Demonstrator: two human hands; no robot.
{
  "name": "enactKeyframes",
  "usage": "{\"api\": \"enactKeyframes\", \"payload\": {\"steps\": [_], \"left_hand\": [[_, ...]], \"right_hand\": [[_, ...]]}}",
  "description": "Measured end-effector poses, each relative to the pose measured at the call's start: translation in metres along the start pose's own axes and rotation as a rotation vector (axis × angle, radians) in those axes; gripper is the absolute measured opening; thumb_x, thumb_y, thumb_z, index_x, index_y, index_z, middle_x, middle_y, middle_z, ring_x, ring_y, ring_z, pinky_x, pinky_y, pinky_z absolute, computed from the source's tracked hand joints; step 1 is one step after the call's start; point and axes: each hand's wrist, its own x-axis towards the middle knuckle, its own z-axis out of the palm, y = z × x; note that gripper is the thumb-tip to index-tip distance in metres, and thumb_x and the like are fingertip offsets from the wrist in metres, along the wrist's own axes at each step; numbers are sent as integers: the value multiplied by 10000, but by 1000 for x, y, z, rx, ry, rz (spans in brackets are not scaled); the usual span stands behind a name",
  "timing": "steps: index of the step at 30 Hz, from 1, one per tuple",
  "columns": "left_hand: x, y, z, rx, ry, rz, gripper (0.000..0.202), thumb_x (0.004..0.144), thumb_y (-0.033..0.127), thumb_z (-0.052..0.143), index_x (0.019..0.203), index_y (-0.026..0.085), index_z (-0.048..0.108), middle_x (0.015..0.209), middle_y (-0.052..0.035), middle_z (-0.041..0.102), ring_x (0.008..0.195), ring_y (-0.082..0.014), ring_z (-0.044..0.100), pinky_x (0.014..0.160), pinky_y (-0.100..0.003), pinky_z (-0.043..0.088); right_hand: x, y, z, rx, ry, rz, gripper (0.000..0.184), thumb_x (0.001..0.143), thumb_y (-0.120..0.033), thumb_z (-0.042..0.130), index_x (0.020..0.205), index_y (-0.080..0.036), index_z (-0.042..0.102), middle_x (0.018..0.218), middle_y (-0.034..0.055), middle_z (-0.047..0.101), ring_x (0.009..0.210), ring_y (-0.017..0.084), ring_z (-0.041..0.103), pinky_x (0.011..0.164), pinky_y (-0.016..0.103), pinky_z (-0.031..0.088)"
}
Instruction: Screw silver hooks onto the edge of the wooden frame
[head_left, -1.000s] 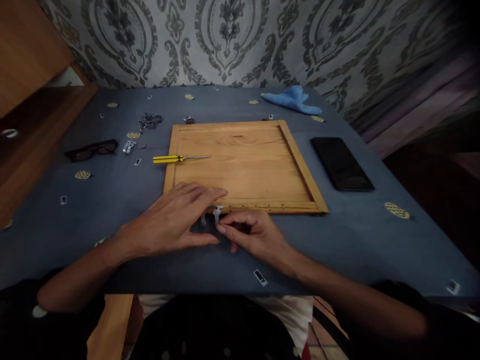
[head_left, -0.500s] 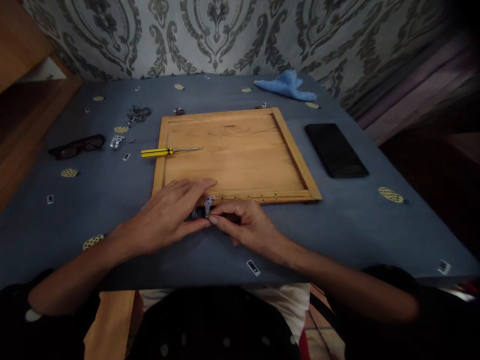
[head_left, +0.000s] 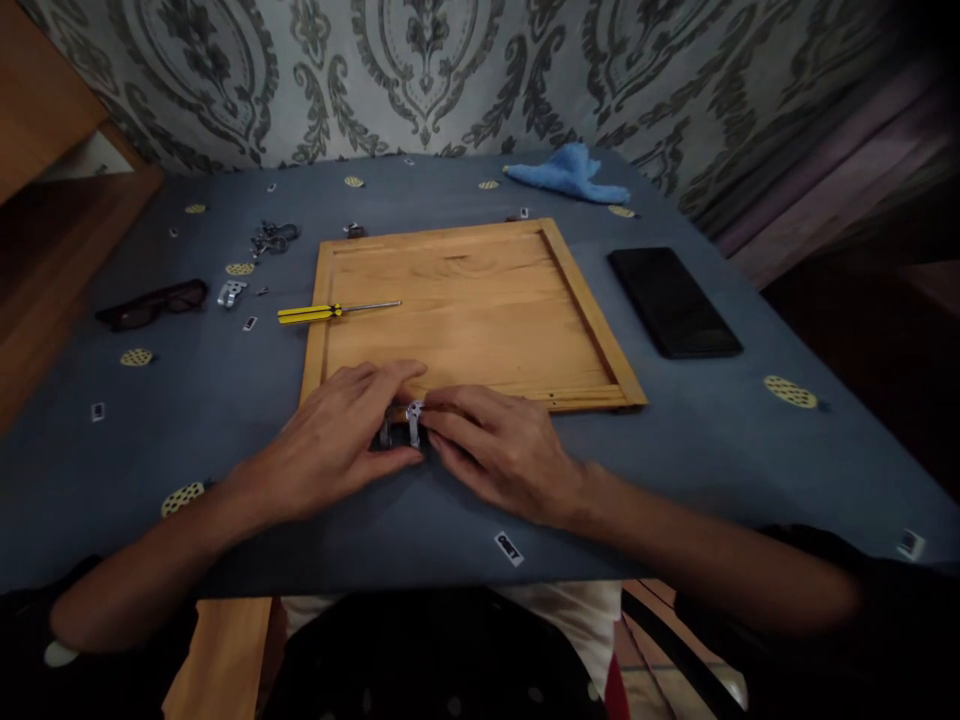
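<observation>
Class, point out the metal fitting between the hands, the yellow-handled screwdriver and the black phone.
metal fitting [head_left: 413,420], head view, on its upright silver plate.
yellow-handled screwdriver [head_left: 334,312], head view, where handle meets shaft.
black phone [head_left: 673,302], head view, middle of its screen.

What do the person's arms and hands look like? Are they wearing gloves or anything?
No gloves. The left hand and the right hand are both bare, and I see no rings, watch or bracelets. The forearms are bare too. Dark sleeves begin near the elbows: the left sleeve and the right sleeve.
</observation>
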Motion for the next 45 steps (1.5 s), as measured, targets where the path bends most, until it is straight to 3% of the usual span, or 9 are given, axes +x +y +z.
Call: {"api": "enactKeyframes", "payload": {"steps": [3, 8, 12, 17, 25, 32, 45], "left_hand": [[1, 1, -1, 6, -4, -18, 660, 841, 391, 715, 1388, 247, 376, 1213, -68, 652, 1158, -252, 610, 972, -397, 516], [3, 3, -3, 33, -15, -17, 652, 847, 378, 709, 1382, 217, 374, 1247, -78, 633, 1167, -241, 598, 968, -388, 523], [4, 2, -2, 41, -6, -14, 639, 847, 375, 707, 1374, 215, 382, 1221, -70, 636, 1152, -232, 601, 964, -378, 523], [4, 1, 0, 23, -3, -46, 677, 828, 357, 729, 1389, 227, 373, 1198, -56, 637, 1145, -223, 599, 971, -365, 517], [5, 1, 0, 28, 0, -35, 691, 811, 328, 744, 1387, 216, 379, 1174, -57, 649, 1107, -231, 604, 942, -370, 519], [3, -1, -5, -48, -6, -47, 806, 789, 498, 749, 1433, 243, 337, 1222, -77, 643, 1139, -250, 606, 961, -387, 512], [6, 2, -1, 48, 0, -39, 713, 806, 351, 752, 1387, 215, 361, 1168, -83, 661, 1069, -250, 633, 886, -385, 538]], "right_hand": [[0, 3, 1, -17, 50, -80, 188, 954, -159, 516, 1044, -129, 678, 1108, 142, 731, 977, 230, 705, 776, 361, 612], [1, 6, -2, 4, 30, -109, 196, 949, -140, 541, 1086, -102, 676, 1146, 152, 736, 971, 211, 725, 788, 345, 625], [0, 7, -3, -28, 13, -118, 213, 941, -144, 557, 1098, -77, 683, 1154, 152, 738, 915, 215, 736, 733, 334, 625], [-3, 7, -2, -122, -74, -125, 261, 982, -197, 476, 1098, -124, 697, 1228, 126, 714, 794, 180, 727, 590, 303, 586], [-2, 7, -2, -159, -119, -149, 281, 1000, -183, 434, 1100, -120, 689, 1244, 138, 703, 791, 184, 717, 584, 317, 572], [-3, 6, -2, -181, -107, -167, 283, 999, -188, 431, 1110, -123, 684, 1179, 135, 724, 807, 196, 712, 601, 326, 575], [-2, 5, -2, -164, -137, -145, 271, 991, -182, 459, 1096, -129, 703, 1216, 130, 713, 732, 149, 673, 606, 292, 553]]}}
